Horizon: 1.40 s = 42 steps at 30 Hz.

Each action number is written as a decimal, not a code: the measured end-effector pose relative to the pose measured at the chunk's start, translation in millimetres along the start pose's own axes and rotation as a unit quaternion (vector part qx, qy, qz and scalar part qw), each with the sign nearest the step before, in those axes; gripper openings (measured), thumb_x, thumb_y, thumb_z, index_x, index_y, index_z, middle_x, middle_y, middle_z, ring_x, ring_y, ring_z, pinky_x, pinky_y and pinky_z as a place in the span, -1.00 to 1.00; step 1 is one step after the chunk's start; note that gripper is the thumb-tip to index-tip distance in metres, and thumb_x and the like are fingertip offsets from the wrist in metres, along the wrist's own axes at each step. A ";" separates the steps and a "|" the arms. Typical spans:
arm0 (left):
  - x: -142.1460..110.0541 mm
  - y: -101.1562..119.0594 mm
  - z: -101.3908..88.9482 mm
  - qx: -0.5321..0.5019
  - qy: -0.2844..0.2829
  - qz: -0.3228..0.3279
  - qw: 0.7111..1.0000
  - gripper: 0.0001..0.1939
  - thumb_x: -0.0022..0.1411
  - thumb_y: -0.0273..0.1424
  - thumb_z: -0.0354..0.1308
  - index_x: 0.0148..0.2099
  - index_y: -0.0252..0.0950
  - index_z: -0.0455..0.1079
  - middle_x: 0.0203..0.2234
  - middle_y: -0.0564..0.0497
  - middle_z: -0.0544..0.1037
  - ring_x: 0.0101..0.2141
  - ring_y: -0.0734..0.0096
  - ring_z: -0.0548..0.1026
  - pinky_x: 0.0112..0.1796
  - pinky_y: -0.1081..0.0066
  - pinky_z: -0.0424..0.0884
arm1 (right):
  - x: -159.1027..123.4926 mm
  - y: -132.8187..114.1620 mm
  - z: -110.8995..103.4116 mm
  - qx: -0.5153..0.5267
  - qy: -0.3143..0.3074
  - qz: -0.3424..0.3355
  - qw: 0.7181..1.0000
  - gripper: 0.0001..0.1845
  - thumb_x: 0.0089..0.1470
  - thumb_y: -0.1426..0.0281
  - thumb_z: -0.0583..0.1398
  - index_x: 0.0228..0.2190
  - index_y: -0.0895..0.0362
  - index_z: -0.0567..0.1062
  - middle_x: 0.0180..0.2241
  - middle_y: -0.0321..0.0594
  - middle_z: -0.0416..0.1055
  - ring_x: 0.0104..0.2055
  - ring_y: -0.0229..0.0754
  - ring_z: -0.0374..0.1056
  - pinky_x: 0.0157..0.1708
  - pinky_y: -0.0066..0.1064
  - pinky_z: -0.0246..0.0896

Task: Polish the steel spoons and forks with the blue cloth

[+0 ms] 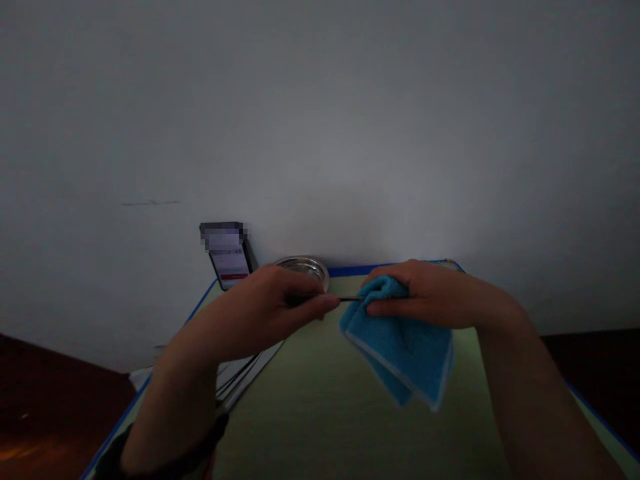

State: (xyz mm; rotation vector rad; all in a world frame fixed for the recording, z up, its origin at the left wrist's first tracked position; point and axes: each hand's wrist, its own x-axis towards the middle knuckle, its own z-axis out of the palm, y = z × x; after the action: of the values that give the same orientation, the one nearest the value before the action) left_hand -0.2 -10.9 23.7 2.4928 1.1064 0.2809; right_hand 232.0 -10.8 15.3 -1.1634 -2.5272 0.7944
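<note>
My left hand (295,300) is closed, pinching one end of a thin, dark stick (351,299) between thumb and fingers. The stick runs level to the right and disappears into a blue cloth (400,350) with a pale hem. Closed around that cloth is my right hand (423,288), which presses a fold of it over the stick. The cloth's lower corners hang free above the table. What kind of stick it is cannot be made out, since both its ends are covered.
Behind my left hand stands a shiny metal bowl (317,268). A phone (230,260) leans against the wall at the back left. Several thin dark sticks (239,375) lie on a white sheet (267,355) beside my left forearm. The pale green table (300,413) has blue edging.
</note>
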 end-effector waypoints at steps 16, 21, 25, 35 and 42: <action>-2.4 9.8 -2.6 0.065 0.040 -0.012 0.997 -0.63 0.24 -0.19 -0.08 -0.45 -0.30 0.37 -0.70 0.15 0.33 -0.67 0.66 0.26 -0.63 0.60 0.09 | -0.6 2.7 1.4 -0.063 0.062 0.031 0.996 -0.83 0.03 0.26 0.14 -0.37 0.11 0.37 -0.41 -0.29 0.40 -0.38 -0.25 0.30 -0.44 -0.46 0.06; -3.7 10.3 -4.2 0.047 0.060 -0.020 0.997 -0.64 0.24 -0.19 -0.07 -0.45 -0.30 0.36 -0.72 0.17 0.31 -0.69 0.66 0.25 -0.63 0.61 0.09 | 2.5 5.3 0.2 -0.031 0.144 0.033 0.988 -0.73 -0.03 0.16 0.18 -0.39 0.12 0.39 -0.47 -0.33 0.37 -0.44 -0.28 0.29 -0.48 -0.47 0.06; -2.7 10.4 -3.5 0.027 0.085 -0.030 0.996 -0.66 0.23 -0.20 -0.06 -0.42 -0.30 0.37 -0.68 0.16 0.34 -0.66 0.65 0.27 -0.62 0.62 0.12 | 4.8 7.0 0.6 -0.007 0.248 0.026 0.968 -0.68 -0.06 0.10 0.18 -0.44 0.12 0.39 -0.51 -0.36 0.32 -0.46 -0.29 0.24 -0.50 -0.47 0.07; -2.9 6.6 -3.8 0.006 0.052 -0.010 0.999 -0.68 0.25 -0.22 -0.06 -0.39 -0.29 0.38 -0.71 0.19 0.30 -0.69 0.68 0.22 -0.64 0.65 0.10 | 3.1 11.1 5.3 0.126 0.154 -0.003 0.980 -0.75 -0.01 0.24 0.17 -0.29 0.10 0.42 -0.38 -0.31 0.40 -0.38 -0.28 0.30 -0.42 -0.47 0.17; -3.9 9.7 -4.1 0.010 0.034 -0.008 0.999 -0.66 0.25 -0.24 -0.08 -0.40 -0.32 0.39 -0.72 0.16 0.31 -0.69 0.64 0.25 -0.66 0.63 0.11 | 3.6 5.4 4.0 0.023 0.089 -0.053 0.994 -0.76 0.10 0.26 0.06 -0.40 0.14 0.44 -0.50 -0.34 0.37 -0.48 -0.32 0.25 -0.47 -0.49 0.08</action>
State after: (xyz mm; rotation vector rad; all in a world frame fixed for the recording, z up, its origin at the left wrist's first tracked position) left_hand 2.2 -18.6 31.5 2.5084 1.1607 0.3545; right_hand 231.4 -6.7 8.9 -1.0268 -2.3907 0.6866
